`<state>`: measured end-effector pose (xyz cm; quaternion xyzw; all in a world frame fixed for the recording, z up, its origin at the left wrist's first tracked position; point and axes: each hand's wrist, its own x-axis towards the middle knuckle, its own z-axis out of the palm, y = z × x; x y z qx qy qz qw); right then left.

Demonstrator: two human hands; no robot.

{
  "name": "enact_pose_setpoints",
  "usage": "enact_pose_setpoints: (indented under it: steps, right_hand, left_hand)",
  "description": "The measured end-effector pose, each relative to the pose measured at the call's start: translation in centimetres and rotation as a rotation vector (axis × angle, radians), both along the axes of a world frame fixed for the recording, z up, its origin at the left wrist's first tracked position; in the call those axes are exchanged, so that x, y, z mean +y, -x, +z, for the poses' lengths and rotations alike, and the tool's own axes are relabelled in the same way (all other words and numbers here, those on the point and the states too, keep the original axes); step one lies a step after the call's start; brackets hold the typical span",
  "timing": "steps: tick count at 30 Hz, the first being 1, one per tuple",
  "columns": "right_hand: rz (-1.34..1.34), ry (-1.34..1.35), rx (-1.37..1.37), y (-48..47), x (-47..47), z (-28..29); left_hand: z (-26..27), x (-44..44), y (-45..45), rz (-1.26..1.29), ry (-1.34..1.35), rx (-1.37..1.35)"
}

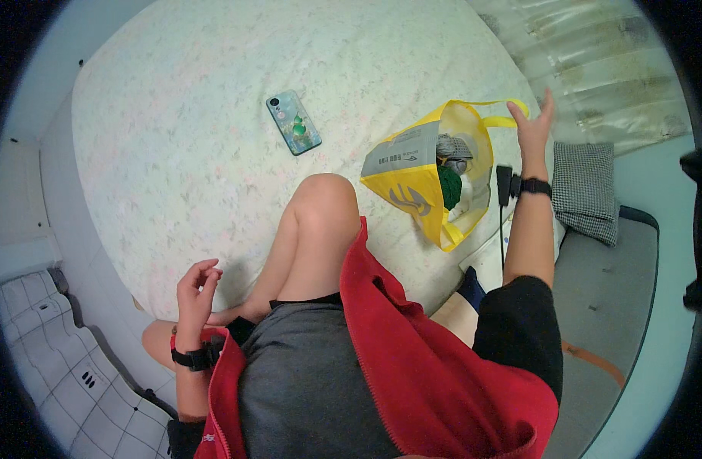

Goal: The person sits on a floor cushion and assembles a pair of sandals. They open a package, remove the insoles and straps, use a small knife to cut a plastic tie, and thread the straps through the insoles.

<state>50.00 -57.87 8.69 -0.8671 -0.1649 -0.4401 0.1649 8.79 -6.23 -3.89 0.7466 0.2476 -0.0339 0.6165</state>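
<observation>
A yellow and grey shopping bag (401,163) lies on its side on the bed, its mouth facing right. Inside it are a ball of dark green yarn (449,187), grey yarn (444,146) and something white. My right hand (533,126) is raised at the bag's upper handle (500,121), thumb and fingers spread; whether it touches the strap I cannot tell. Over my lap at the lower left, my left hand (199,292) hangs with loosely curled fingers and holds nothing. A phone in a green-blue patterned case (293,123) lies left of the bag.
A floral sheet (173,115) covers the bed under my bent legs. At the right stand a grey padded seat (600,304) and a houndstooth cushion (583,183), below a patterned curtain (592,74). A black cable (502,235) hangs from a device by my right wrist.
</observation>
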Motion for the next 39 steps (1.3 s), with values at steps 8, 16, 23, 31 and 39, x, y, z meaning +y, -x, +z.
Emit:
enact_pose_setpoints:
  steps: [8,16,23,31,39]
  right_hand:
    - [0.165,0.078,1.224,8.4,2.3,-0.2]
    - [0.245,0.464,1.180,20.4,5.2,-4.4]
    - [0.005,-0.380,1.901,16.8,1.2,-5.6]
    - [0.225,-0.822,1.875,16.8,1.8,-6.8]
    - [0.103,0.788,1.441,16.7,-0.1,-2.6]
  left_hand:
    - [-1.0,1.1,1.1,0.087,0.064,-0.008]
    - [-2.1,1.0,-0.3,-0.015,0.062,-0.006]
    - [-2.8,2.5,1.8,0.043,0.083,0.032]
    - [-4.1,3.1,4.3,0.112,0.126,-0.007]
    - [-4.4,3.7,5.5,0.085,-0.044,-0.089]
